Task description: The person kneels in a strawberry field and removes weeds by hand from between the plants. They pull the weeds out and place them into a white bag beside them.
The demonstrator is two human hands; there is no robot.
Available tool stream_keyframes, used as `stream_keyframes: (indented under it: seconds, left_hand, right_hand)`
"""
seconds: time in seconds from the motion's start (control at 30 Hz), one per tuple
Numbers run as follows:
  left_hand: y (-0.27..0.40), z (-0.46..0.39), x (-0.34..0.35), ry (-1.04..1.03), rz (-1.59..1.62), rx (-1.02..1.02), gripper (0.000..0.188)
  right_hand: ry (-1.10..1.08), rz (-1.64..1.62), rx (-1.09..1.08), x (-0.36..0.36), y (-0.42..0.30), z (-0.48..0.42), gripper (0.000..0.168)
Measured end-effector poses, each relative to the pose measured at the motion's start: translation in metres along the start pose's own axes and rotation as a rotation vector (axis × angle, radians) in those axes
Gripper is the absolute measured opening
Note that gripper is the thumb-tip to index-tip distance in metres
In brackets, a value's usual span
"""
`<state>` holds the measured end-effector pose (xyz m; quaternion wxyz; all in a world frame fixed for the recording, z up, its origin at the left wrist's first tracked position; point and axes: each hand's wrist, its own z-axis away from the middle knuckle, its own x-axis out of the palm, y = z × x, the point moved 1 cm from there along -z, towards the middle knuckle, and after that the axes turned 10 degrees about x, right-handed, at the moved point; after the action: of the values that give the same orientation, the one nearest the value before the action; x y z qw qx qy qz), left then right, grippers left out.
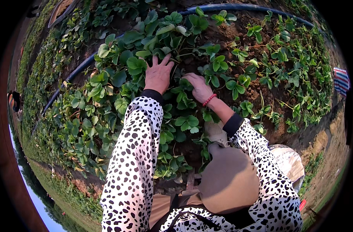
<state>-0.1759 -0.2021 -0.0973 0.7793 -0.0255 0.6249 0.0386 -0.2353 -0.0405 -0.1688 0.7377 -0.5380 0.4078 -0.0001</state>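
Note:
Leafy strawberry plants [136, 65] with toothed green leaves spread before me over brown soil [231, 37]. My left hand [158, 74] lies back-up among the larger leaves, its fingers spread at the leaf stems, nothing seen in its grip. Just to its right and a little lower, my right hand [198, 87] reaches in from the right, wearing a red bead bracelet [209, 99]. Its fingers are bent, and the fingertips are partly hidden at the base of the plant, so what they touch does not show. Both sleeves are white with black spots and have black cuffs.
A dark blue hose [83, 64] curves along the far and left side of the plants. My shoe [215, 132] and knee are below my right hand. A pale printed sack [288, 162] stands at the lower right. A grey-rimmed container [55, 14] is at the upper left.

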Motion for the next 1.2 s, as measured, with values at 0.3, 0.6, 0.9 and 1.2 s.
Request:
stream_keyframes:
  seconds: [0.3,0.6,0.9,1.2]
  left_hand:
    - [0.0,0.023,0.011,0.046,0.024,0.039,0.053]
    - [0.005,0.026,0.009,0.085,-0.041,-0.003,0.049]
    - [0.017,0.025,0.018,0.055,-0.117,-0.041,0.05]
    - [0.028,-0.01,0.018,0.142,0.352,-0.294,0.061]
  right_hand:
    - [-0.109,-0.692,0.628,0.008,0.008,-0.056,0.02]
    - [-0.301,-1.182,1.115,0.042,0.002,-0.081,0.019]
    - [-0.066,0.47,0.425,-0.023,0.032,-0.074,0.021]
    - [-0.081,-0.298,0.587,-0.02,0.039,-0.089,0.033]
